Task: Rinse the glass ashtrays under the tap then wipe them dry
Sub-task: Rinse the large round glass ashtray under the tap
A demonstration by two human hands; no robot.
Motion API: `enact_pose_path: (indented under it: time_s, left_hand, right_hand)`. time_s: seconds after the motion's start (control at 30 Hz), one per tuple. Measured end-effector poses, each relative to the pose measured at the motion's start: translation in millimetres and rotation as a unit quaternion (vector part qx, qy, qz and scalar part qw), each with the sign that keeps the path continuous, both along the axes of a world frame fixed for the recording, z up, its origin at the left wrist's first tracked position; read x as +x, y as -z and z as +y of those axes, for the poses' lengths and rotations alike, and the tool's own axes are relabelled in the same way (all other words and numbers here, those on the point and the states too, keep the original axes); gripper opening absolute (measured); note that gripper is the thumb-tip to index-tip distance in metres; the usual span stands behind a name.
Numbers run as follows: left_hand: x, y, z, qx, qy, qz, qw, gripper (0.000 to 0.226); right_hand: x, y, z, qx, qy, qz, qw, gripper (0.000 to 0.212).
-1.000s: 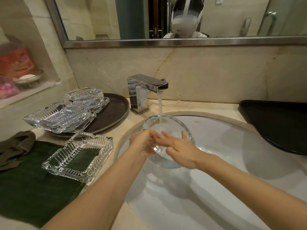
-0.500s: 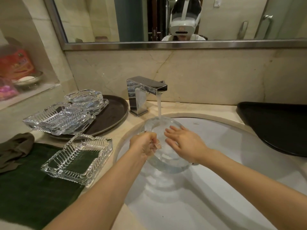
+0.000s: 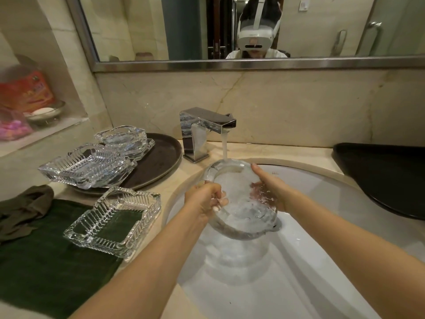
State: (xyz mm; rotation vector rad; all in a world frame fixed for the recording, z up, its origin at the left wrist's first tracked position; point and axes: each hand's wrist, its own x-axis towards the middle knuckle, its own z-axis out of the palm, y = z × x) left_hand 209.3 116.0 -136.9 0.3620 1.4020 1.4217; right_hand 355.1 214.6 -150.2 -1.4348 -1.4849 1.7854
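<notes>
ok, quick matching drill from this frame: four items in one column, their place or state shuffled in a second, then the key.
Things:
1. round ashtray
2. rectangular ashtray
3. stacked ashtrays
4. tap

Places or states:
A. on the dark round tray
B. running, stream falling into the sink
C. resting on the green towel
D. tilted under the stream, held by the left hand and right hand

Pairs: 1-D, 2-C, 3-A, 4-B
</notes>
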Motion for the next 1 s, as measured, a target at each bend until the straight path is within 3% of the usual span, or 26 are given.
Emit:
enact_pose_path:
  time_s: [0.17, 0.23, 0.4, 0.5, 0.6, 0.77, 0.83, 0.9, 1.0]
  left_hand:
    - [1.6, -1.0, -1.4, -0.009, -0.015, -0.026, 1.000, 0.021]
    - [1.3, -1.3, -1.8, -0.005, -0.025, -0.033, 0.999, 0.021]
    - [-0.8, -4.6, -3.5, 0.006, -0.010, 0.005, 1.000, 0.035]
    - [0.6, -5.9, -4.7, 0.003, 0.001, 0.001, 1.000, 0.042]
    - [2.3, -5.6, -4.9, -0.009, 0.007, -0.008, 1.000, 0.038]
    - [4.0, -5.1, -4.3, -0.001, 0.000, 0.009, 1.000, 0.045]
    - [4.2, -3.4, -2.4, 0.005, -0.004, 0.016, 1.000, 0.040]
    - [3.6, -2.1, -0.4, 0.014, -0.016, 0.023, 1.000, 0.029]
    - [1.9, 3.0, 1.2, 0.013, -0.016, 0.053, 0.998, 0.025]
  right_hand:
    - [-11.8, -17.6, 14.9, 0.103, -0.064, -0.136, 0.983, 0.081]
    - [-11.3, -17.2, 15.8, 0.123, -0.037, -0.111, 0.985, 0.078]
    - [1.8, -13.2, 10.2, 0.061, -0.018, 0.047, 0.997, 0.044]
    - [2.9, -14.3, 6.7, 0.091, -0.057, -0.013, 0.994, 0.056]
    - [2.2, -11.4, 4.1, 0.128, -0.039, -0.063, 0.989, 0.052]
    - [-4.4, -9.4, 6.5, 0.161, 0.023, -0.058, 0.985, 0.050]
    - [-13.9, -6.8, 6.6, 0.259, 0.032, -0.128, 0.957, 0.046]
    - [-26.2, -5.1, -0.9, 0.375, -0.005, -0.216, 0.901, 0.045]
    - [-45.5, -9.7, -16.9, 0.471, -0.076, -0.239, 0.846, 0.044]
